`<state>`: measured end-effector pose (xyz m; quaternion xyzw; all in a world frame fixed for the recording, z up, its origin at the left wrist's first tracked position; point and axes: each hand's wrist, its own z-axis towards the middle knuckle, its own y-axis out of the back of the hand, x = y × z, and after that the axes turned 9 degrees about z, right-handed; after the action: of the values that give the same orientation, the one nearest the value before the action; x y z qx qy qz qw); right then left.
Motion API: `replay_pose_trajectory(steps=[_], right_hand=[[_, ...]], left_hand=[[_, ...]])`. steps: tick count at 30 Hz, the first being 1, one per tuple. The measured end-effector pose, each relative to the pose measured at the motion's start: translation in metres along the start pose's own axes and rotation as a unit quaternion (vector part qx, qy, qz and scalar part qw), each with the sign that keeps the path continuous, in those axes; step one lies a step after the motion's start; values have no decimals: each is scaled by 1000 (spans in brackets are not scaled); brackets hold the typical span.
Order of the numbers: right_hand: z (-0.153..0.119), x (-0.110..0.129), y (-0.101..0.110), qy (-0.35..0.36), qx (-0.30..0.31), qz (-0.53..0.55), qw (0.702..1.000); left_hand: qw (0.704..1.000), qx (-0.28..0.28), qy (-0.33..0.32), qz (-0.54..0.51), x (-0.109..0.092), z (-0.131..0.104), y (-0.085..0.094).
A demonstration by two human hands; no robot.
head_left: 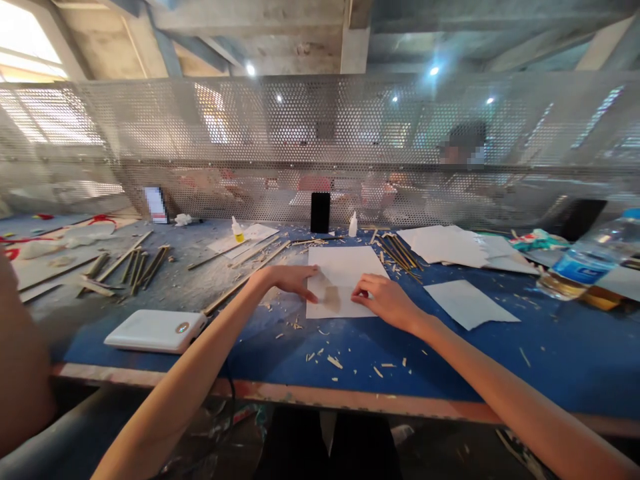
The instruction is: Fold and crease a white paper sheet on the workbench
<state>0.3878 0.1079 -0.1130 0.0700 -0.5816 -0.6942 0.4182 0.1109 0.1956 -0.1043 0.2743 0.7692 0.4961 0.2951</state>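
Note:
A white sheet of paper (345,263) lies on the blue tabletop in front of me. My left hand (294,278) is at its left edge, thumb and fingers apart, with the fingertips over the paper. My right hand (381,297) rests over the sheet's right side. Its fingers are curled together with the tips near the paper, and whatever they pinch, if anything, is too small to make out. A tan patch (331,295) shows on the paper between the hands; I cannot tell whether it is a shadow or a flat piece.
Behind the sheet stand a dark phone (320,212) and a white dropper bottle (353,225). Thin sticks (400,253) and shavings (335,362) lie about. Rightward are more paper sheets (445,245) and a water bottle (583,270). A white power bank (155,330) lies left, near a person's arm (23,360).

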Motion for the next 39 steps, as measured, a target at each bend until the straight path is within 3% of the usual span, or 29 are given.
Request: replay_pose_trajectory(steps=[9, 16, 21, 25, 30, 36, 39], right_hand=[[-1, -9, 6, 5, 17, 12, 1000], [0, 1, 6, -9, 38, 61, 997], [-1, -1, 5, -17, 26, 26, 999], [-1, -3, 4, -6, 53, 71, 996], [2, -2, 2, 7, 16, 43, 999], [1, 3, 1, 10, 47, 92, 995], [2, 0, 0, 1, 27, 72, 997]], left_hand=[[1000, 1, 3, 2, 3, 1, -2], [1000, -4, 6, -2, 2, 1, -2], [1000, -5, 1, -3, 4, 2, -3], [1000, -4, -2, -6, 5, 4, -4], [1000, -9, -2, 3, 6, 4, -5], [1000, -15, -12, 0, 7, 3, -5], [1000, -11, -7, 3, 6, 2, -5]])
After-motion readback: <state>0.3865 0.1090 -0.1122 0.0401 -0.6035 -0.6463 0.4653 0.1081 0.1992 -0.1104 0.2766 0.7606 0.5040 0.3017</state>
